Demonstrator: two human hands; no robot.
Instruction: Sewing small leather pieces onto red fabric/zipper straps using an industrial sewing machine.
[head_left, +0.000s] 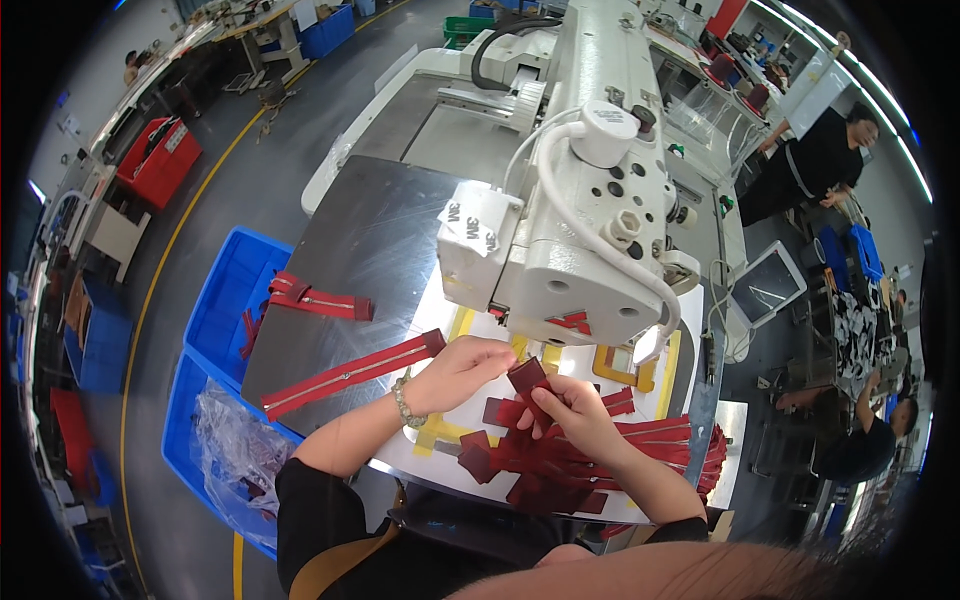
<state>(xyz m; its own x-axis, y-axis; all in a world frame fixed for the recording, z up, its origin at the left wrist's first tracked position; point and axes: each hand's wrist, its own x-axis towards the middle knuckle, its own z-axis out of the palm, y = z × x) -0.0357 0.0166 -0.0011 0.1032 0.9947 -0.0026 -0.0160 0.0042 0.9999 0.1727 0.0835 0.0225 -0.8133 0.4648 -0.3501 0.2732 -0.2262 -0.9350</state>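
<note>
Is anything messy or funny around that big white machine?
Yes, a little messy: the red zippers by the right hand lie jumbled, ends pointing different ways. Another zipper lies apart, slantwise, on the left. Nothing looks clearly broken.

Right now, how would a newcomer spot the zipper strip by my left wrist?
Find the white machine, then the metal plate on its left. Near the plate's front edge, beside your left hand, lies the red zipper strip: straight, single, unlike the bunched strips beyond and pile at right.
</note>
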